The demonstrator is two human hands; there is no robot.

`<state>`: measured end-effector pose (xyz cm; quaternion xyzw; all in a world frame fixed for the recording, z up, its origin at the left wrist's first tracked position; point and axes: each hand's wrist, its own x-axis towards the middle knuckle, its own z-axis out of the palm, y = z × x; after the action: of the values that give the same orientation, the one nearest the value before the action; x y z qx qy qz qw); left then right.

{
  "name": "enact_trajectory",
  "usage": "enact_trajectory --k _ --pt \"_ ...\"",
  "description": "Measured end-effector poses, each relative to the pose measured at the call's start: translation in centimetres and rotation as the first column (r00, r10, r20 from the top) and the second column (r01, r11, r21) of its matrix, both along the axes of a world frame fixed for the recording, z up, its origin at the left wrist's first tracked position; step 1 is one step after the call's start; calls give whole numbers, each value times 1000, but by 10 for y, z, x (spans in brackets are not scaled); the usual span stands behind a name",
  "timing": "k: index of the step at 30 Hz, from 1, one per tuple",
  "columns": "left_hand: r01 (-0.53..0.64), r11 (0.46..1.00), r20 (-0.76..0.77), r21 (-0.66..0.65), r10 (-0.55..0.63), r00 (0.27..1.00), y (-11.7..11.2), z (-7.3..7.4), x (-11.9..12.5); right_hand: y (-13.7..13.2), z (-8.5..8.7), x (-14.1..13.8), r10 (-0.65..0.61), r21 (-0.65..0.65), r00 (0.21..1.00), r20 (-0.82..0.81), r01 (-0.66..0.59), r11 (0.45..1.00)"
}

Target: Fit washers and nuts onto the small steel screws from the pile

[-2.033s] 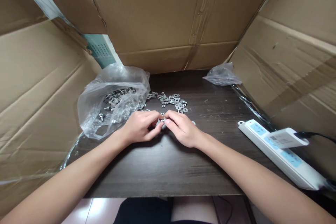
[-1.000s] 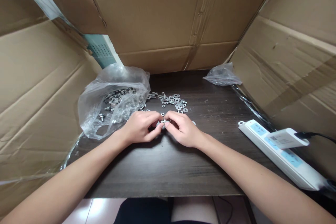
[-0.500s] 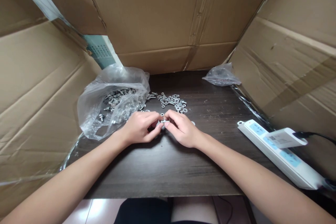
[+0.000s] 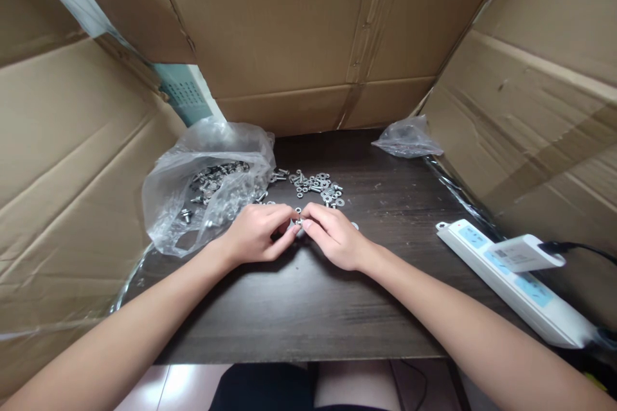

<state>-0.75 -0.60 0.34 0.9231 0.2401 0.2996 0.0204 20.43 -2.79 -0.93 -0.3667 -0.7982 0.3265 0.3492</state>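
Observation:
My left hand (image 4: 258, 232) and my right hand (image 4: 332, 236) meet fingertip to fingertip over the middle of a dark wooden table (image 4: 308, 308). Both are closed in a pinch on a small metal bolt (image 4: 299, 223) held between them; what is on the bolt is too small to make out. Just beyond my fingers lies a loose pile of small metal nuts and washers (image 4: 318, 185). To the left sits a clear plastic bag (image 4: 207, 180), open, with several metal bolts inside.
Brown cardboard panels (image 4: 299, 32) wall the table in on the left, back and right. A second, smaller plastic bag (image 4: 407, 138) lies at the back right. A white power strip (image 4: 511, 282) with a white plug block lies along the right side. Pale floor shows below the table's front edge.
My fingertips have shifted slightly around the bolt, and the gap between the two hands has closed a little. Everything else on the table has stayed put.

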Motion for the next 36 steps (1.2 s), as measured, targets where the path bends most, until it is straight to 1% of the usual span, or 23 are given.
enact_trajectory --k 5,18,23,30,33,36 --pt "-1 1000 -2 -5 1 1000 0 0 -1 -1 0 0 -12 31 1000 6 12 999" --pt "-18 1000 -32 -10 18 999 1 -2 -2 0 0 -2 -29 137 998 -52 36 990" --pt "-8 1000 -36 12 8 999 2 -2 -1 -3 2 -2 -54 99 997 -60 59 993" --pt "-3 1000 2 22 3 1000 0 1 0 0 0 0 26 22 999 -23 -26 999" --pt "-12 1000 0 24 12 1000 0 0 -1 0 -1 -1 12 28 1000 -18 -11 1000" --pt "-20 1000 -7 19 20 1000 1 -1 -1 -1 0 -1 -29 51 999 -35 30 998"
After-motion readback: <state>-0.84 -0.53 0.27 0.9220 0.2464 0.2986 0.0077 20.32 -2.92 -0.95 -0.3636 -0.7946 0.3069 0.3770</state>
